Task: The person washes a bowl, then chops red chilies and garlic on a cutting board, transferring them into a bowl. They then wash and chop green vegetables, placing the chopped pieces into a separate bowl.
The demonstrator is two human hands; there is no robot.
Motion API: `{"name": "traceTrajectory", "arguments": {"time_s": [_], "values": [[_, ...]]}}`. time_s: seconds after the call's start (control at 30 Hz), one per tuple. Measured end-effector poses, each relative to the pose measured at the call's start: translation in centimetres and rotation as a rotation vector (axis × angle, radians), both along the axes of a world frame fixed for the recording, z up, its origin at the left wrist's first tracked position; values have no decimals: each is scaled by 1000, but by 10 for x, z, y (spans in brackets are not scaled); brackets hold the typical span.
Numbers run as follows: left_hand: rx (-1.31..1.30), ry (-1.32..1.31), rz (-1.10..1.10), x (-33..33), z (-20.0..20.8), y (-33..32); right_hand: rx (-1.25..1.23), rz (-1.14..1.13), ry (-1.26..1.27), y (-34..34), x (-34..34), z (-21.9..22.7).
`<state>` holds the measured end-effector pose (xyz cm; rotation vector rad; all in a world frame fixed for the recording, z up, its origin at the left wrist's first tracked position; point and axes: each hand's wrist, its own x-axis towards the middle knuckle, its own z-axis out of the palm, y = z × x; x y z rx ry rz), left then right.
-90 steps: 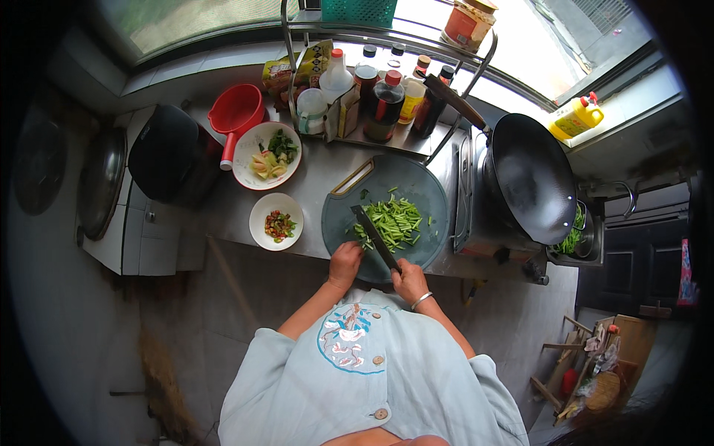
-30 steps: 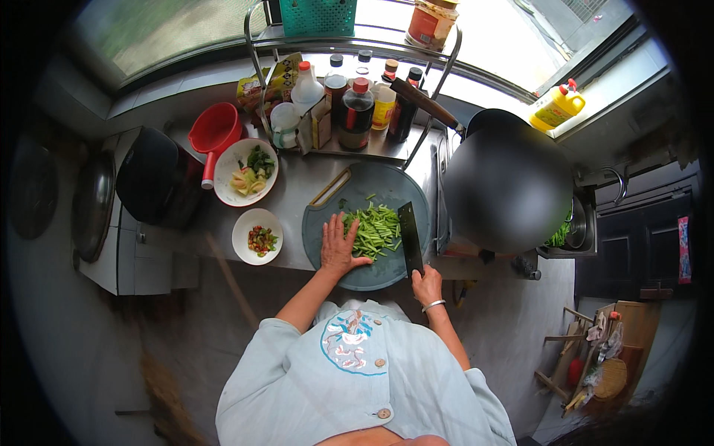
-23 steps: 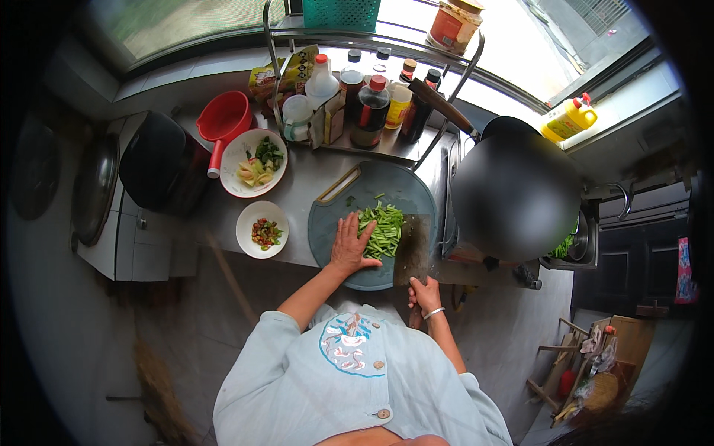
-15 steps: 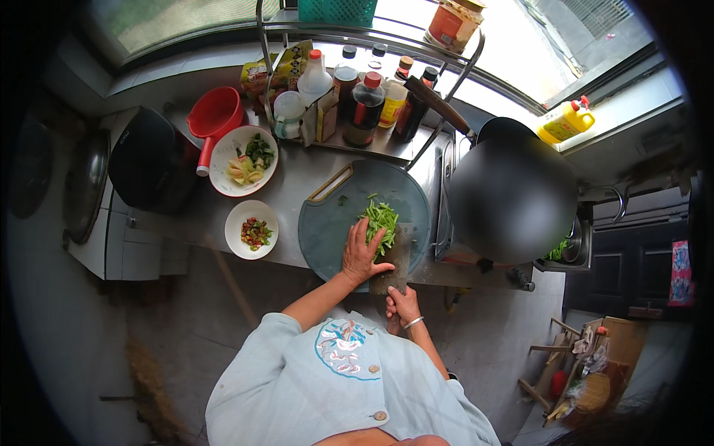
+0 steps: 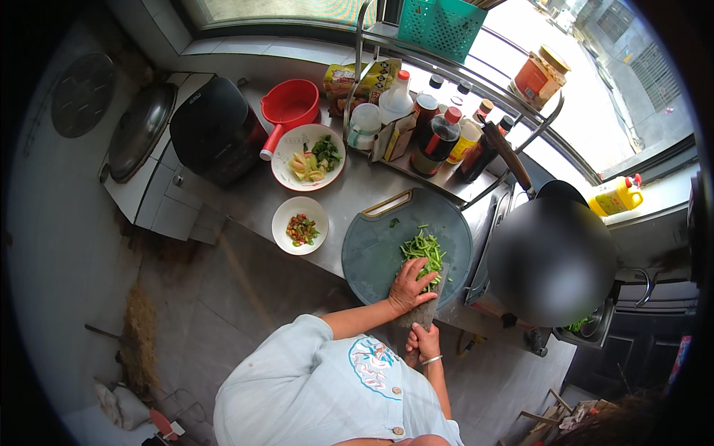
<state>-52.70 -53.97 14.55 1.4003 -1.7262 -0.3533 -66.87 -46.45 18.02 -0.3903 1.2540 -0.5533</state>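
Chopped green stalks [image 5: 422, 245] lie in a heap on the round grey-green cutting board [image 5: 368, 256]. My left hand [image 5: 410, 288] rests over the near side of the heap, its fingers stretched out and its thumb by the cleaver's blade. My right hand [image 5: 425, 342] is closed round the handle of the cleaver [image 5: 421, 314]. The blade points away from me, under and beside my left hand at the board's near right edge. Part of it is hidden by that hand. A small dark green scrap lies near the board's handle slot.
Left of the board stand a bowl of chopped peppers [image 5: 288, 230] and a bowl with sliced ginger and greens [image 5: 277, 167]. Behind are a red ladle [image 5: 291, 100] and bottles [image 5: 435, 141] under a metal rack. A wok [image 5: 550, 260] on the stove is at right.
The view has turned, so the counter's things sit further right. My left hand stays on the greens; the cleaver's blade now shows narrower, more tilted and more covered by that hand.
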Motion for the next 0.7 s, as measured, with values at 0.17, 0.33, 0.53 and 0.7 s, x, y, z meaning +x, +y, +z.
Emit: {"name": "traceTrajectory", "arguments": {"time_s": [0.17,0.33,0.53,0.7], "values": [[69,-50,-67,-5,15,-4,-8,-39,13,0,-6,-2],[71,-160,-30,22,45,-6,33,26,17,-8,-15,-3],[-24,296,28,71,62,-66,57,103,-29,-16,-23,-7],[44,397,-103,45,48,-58,78,77,3,-10,-20,-12]]}}
